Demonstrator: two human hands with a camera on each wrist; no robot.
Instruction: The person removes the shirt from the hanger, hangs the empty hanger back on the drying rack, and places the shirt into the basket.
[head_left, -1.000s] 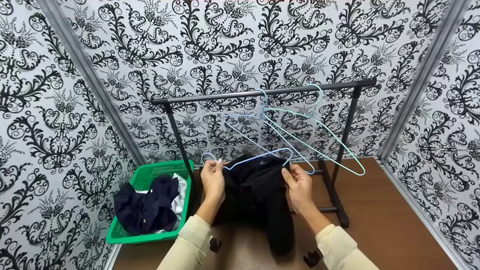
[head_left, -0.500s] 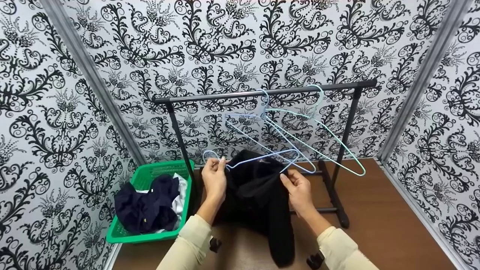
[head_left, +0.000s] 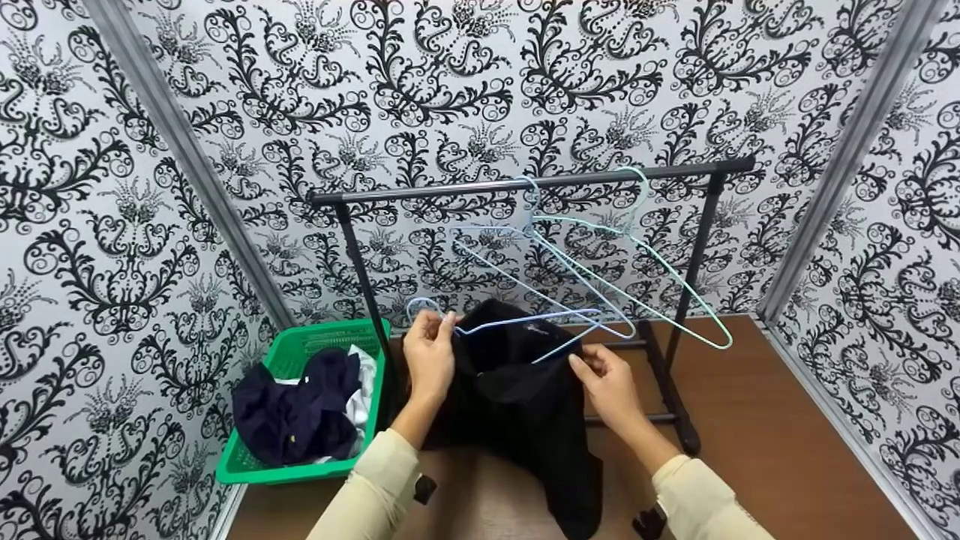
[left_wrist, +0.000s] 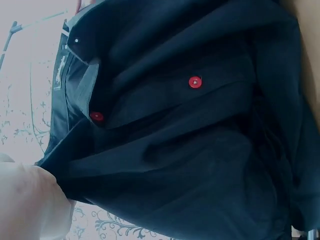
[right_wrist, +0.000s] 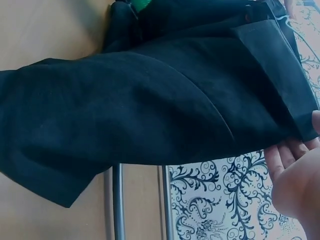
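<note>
A black button-up shirt [head_left: 525,427] hangs in front of me, its neck opening facing up. Red buttons [left_wrist: 195,82] show on its front in the left wrist view. At the shirt's left side, my left hand [head_left: 430,360] pinches the fabric together with a blue wire hanger [head_left: 510,321], near the hook. The hanger lies across the neck opening, and its lower bar dips inside the collar. My right hand [head_left: 611,382] pinches the shirt's right edge by the collar; in the right wrist view its fingers [right_wrist: 287,155] lie beneath the cloth. The hanger's far arm is partly hidden.
Behind the shirt stands a dark metal clothes rack [head_left: 450,190]. On its rail hang a blue hanger [head_left: 491,259] and a pale green hanger [head_left: 679,281]. A green basket [head_left: 281,477] at left holds dark navy [head_left: 296,420] and white clothes. Patterned walls surround the brown table [head_left: 795,450].
The hanger's right end has tipped lower, and its bar now reaches into the neck opening. My right hand has shifted right and slightly down with the shirt's edge; the sleeve hangs lower.
</note>
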